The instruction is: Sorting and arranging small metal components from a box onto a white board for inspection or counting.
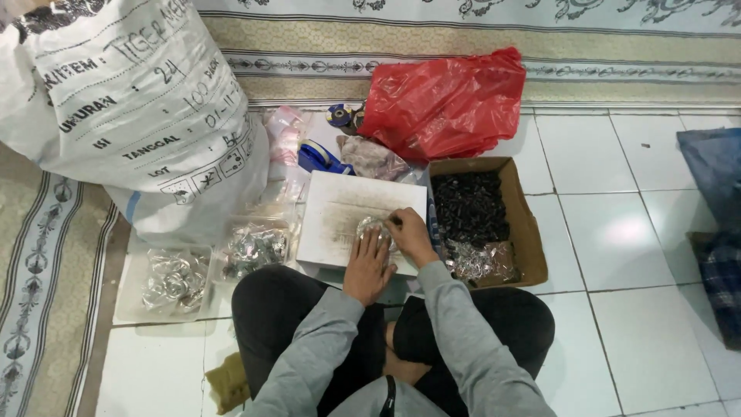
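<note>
A person sat cross-legged on the white tiled floor (pixel 648 255), both hands over a flat white box (pixel 340 220) set in front of the knees. On the box top lay a small clear plastic packet (pixel 370 229) of shiny pieces; it was too small and too covered to tell which way its long axis ran. The left hand (pixel 368 264) lay flat and released, fingers spread, pressing down on the near part of the packet. The right hand (pixel 409 233) was bent at the knuckles, its fingertips pinching the far edge of the packet.

Just right of the white box stood an open cardboard box (pixel 529 224): its far part was filled with small dark pieces (pixel 469 205), its near part with clear packets of silvery bits (pixel 478 261). To the left, a shallow clear tray (pixel 174 282) and a clear bag (pixel 255 247) both held shiny metal rings. Behind them leaned a large white sack (pixel 123 100) with writing on it, cut off by the top and left edges. Beyond the white box lay a red plastic bag (pixel 448 100), a blue tape dispenser (pixel 320 157) and crumpled clear bags (pixel 285 139), contents unclear. A dark blue cloth (pixel 714 177) was cut off at the right edge.
</note>
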